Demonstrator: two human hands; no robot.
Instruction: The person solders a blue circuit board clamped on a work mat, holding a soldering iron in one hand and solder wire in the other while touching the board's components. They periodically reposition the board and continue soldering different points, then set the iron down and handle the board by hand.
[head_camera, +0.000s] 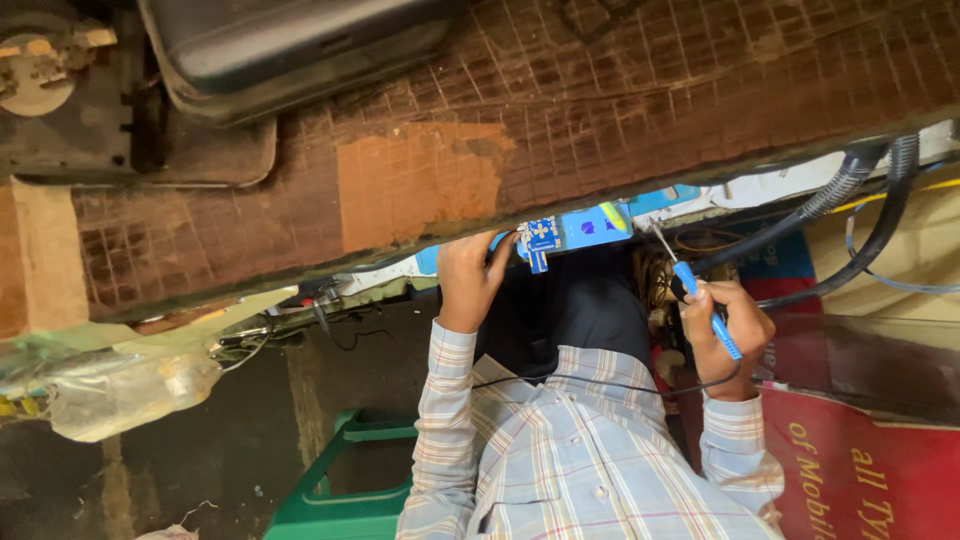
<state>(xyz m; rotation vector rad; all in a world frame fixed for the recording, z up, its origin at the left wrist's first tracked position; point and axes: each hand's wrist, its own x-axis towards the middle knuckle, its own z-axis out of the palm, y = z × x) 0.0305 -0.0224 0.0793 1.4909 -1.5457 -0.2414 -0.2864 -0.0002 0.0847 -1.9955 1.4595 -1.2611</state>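
Note:
My left hand (466, 278) grips the left end of a small blue circuit board (572, 230) and holds it against the underside edge of a worn wooden bench (420, 180). My right hand (727, 335) is shut around a blue-handled soldering iron (706, 303). Its thin metal tip (660, 240) points up and left and ends just right of the board. A thin black cord (600, 382) runs from the iron across my plaid shirt. My checked sleeves reach up from the bottom of the view.
A dark tray or case (290, 50) lies on the bench at the top. Black corrugated hoses (850, 190) hang at the right above a red banner (860, 470). A green plastic stool (340, 480) stands below. At the left lies a crumpled plastic bag (120, 385).

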